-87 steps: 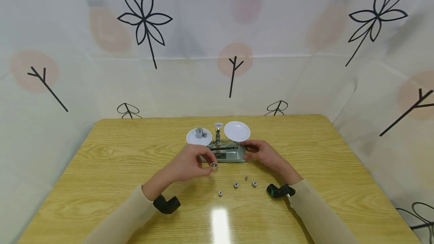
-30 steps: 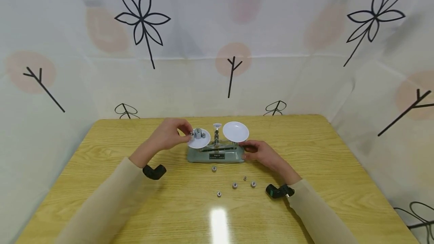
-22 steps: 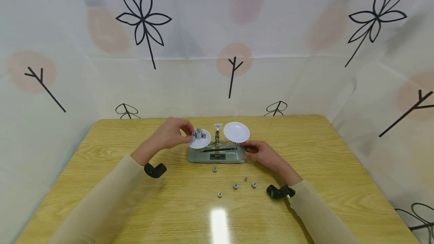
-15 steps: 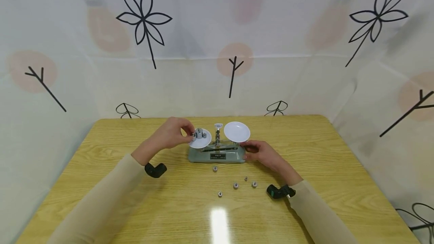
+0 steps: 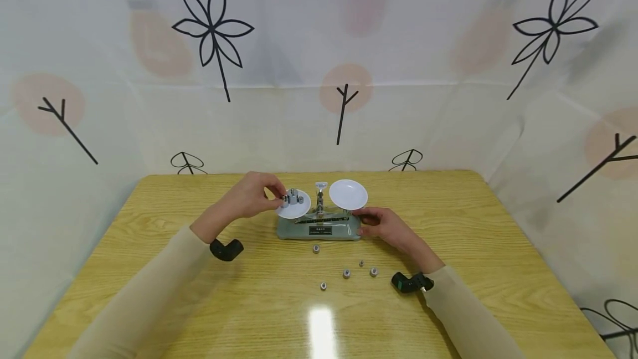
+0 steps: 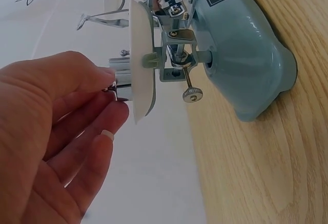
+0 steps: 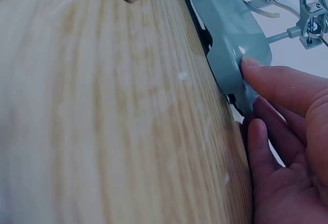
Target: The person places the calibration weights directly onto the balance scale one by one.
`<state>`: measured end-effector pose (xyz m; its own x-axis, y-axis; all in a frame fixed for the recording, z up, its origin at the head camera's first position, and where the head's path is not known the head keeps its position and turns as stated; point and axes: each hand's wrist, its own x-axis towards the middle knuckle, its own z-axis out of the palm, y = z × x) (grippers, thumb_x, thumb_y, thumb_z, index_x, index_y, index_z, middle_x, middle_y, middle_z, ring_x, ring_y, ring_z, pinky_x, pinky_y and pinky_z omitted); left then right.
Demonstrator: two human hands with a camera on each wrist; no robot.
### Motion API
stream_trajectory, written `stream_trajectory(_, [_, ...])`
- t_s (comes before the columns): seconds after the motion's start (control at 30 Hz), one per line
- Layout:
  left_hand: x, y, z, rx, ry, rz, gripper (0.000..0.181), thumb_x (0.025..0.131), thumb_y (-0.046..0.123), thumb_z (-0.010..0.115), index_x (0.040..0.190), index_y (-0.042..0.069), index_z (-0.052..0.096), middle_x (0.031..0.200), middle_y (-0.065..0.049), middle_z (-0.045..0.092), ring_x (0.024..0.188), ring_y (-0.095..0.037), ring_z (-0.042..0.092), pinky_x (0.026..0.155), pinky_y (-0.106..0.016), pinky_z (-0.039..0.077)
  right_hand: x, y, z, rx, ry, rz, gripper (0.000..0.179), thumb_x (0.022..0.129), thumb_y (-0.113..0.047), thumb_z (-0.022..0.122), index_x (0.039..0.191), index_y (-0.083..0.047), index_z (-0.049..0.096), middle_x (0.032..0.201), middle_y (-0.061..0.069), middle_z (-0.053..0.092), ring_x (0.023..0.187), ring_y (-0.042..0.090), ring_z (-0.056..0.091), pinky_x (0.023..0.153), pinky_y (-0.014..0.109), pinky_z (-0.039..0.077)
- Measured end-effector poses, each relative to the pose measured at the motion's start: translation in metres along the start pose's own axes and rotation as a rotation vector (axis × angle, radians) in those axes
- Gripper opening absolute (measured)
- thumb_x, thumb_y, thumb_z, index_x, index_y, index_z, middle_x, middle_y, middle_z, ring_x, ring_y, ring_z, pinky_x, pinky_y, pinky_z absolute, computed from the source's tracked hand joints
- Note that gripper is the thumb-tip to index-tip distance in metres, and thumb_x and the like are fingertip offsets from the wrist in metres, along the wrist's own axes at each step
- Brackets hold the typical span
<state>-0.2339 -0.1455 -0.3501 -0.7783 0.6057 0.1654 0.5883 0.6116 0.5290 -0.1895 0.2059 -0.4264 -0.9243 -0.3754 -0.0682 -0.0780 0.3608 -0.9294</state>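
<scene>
A balance scale with a grey-green base [image 5: 294,230] stands on the table. My left hand [image 5: 251,195] is at its left pan [image 5: 296,213], thumb and fingertips pinching the knob of a metal weight [image 5: 285,201]. That weight appears to stand on the pan, beside a larger weight [image 5: 293,198] and a small one [image 5: 301,200]. In the left wrist view, the pinching fingers [image 6: 117,112] partly cover the weight. My right hand [image 5: 386,230] grips the base's right end; the right wrist view shows the thumb [image 7: 271,80] on the base's front. The right pan [image 5: 348,194] is bare.
Several small weights lie on the wooden table [image 5: 199,292] in front of the scale, among them one near the base [image 5: 316,249] and one further forward [image 5: 323,286]. A patterned white cloth [image 5: 279,126] hangs behind and beside the table.
My left hand has carried the weight from in front of the base up and left to the left pan. Over the last half second it hardly moves. My right hand has stayed on the base.
</scene>
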Motion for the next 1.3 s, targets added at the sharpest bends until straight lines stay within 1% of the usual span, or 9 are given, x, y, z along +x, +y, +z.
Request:
stream_trajectory(0.17, [-0.003,-0.002,0.000,0.002,0.013,0.024,0.013,0.088,0.011,0.076,0.100,0.011,0.073,0.097,0.002,0.069,0.094,-0.024,0.066,0.075,-0.037,0.054,-0.001,-0.002,0.000,0.002,-0.002,-0.001,0.048,0.089,0.002,0.072,0.134,0.008,0.056,0.140,0.024,0.052,0.133,0.037,0.045,0.110,0.047,0.038])
stream_trajectory(0.33, [-0.007,0.001,0.000,-0.006,0.034,0.035,0.013,0.087,0.012,0.077,0.099,0.012,0.073,0.097,0.003,0.068,0.091,-0.017,0.064,0.071,-0.034,0.052,0.001,0.003,-0.001,0.001,0.000,-0.001,0.049,0.088,0.002,0.072,0.134,0.008,0.056,0.140,0.024,0.052,0.133,0.037,0.046,0.110,0.047,0.038])
stream_trajectory(0.4, [-0.009,0.003,0.000,-0.019,0.040,0.057,0.012,0.087,0.011,0.077,0.099,0.012,0.073,0.097,0.003,0.068,0.090,-0.017,0.064,0.068,-0.033,0.051,0.001,0.002,-0.001,-0.001,0.000,-0.002,0.049,0.088,0.003,0.072,0.134,0.008,0.056,0.140,0.024,0.053,0.133,0.037,0.045,0.110,0.047,0.037])
stream_trajectory(0.63, [-0.014,0.016,0.001,-0.031,0.028,0.140,0.013,0.089,0.011,0.075,0.102,0.009,0.073,0.098,0.000,0.069,0.090,-0.023,0.066,0.069,-0.035,0.050,0.014,0.034,-0.004,-0.011,0.013,-0.008,0.052,0.088,-0.002,0.074,0.136,0.005,0.056,0.142,0.021,0.052,0.134,0.035,0.045,0.110,0.045,0.038])
stream_trajectory(0.73, [-0.015,0.020,0.004,-0.050,0.019,0.168,0.014,0.088,0.010,0.075,0.102,0.009,0.072,0.096,0.000,0.070,0.089,-0.023,0.066,0.069,-0.034,0.052,0.014,0.035,-0.004,-0.006,0.014,-0.008,0.053,0.088,-0.003,0.075,0.137,0.004,0.056,0.142,0.019,0.052,0.134,0.033,0.045,0.110,0.043,0.038])
stream_trajectory(0.97, [-0.018,0.027,0.014,-0.133,-0.008,0.229,0.014,0.089,0.007,0.075,0.102,0.010,0.072,0.095,0.001,0.070,0.088,-0.015,0.066,0.069,-0.030,0.054,0.013,0.027,-0.002,0.006,0.009,-0.002,0.052,0.087,0.003,0.073,0.135,0.008,0.055,0.141,0.024,0.052,0.133,0.038,0.045,0.110,0.048,0.037])
stream_trajectory(1.07, [-0.020,0.029,0.021,-0.194,-0.033,0.237,0.015,0.090,0.006,0.074,0.104,0.010,0.072,0.098,-0.004,0.071,0.091,-0.015,0.067,0.071,-0.032,0.056,0.012,0.030,-0.002,0.003,0.015,0.003,0.052,0.087,0.000,0.074,0.136,0.005,0.056,0.142,0.022,0.051,0.134,0.036,0.045,0.110,0.046,0.037])
stream_trajectory(1.17, [-0.023,0.031,0.028,-0.234,-0.058,0.241,0.015,0.091,0.005,0.072,0.105,0.011,0.072,0.102,-0.005,0.072,0.093,-0.017,0.067,0.075,-0.033,0.057,0.013,0.034,-0.003,-0.005,0.020,0.005,0.053,0.088,-0.004,0.075,0.137,0.002,0.057,0.143,0.019,0.052,0.134,0.032,0.045,0.110,0.043,0.038])
stream_trajectory(1.3, [-0.026,0.032,0.038,-0.249,-0.075,0.246,0.016,0.091,0.005,0.072,0.105,0.012,0.073,0.106,-0.005,0.072,0.093,-0.016,0.068,0.076,-0.029,0.056,0.015,0.038,-0.004,-0.008,0.020,-0.003,0.054,0.087,-0.008,0.077,0.136,0.000,0.058,0.142,0.017,0.053,0.133,0.031,0.046,0.109,0.041,0.039])
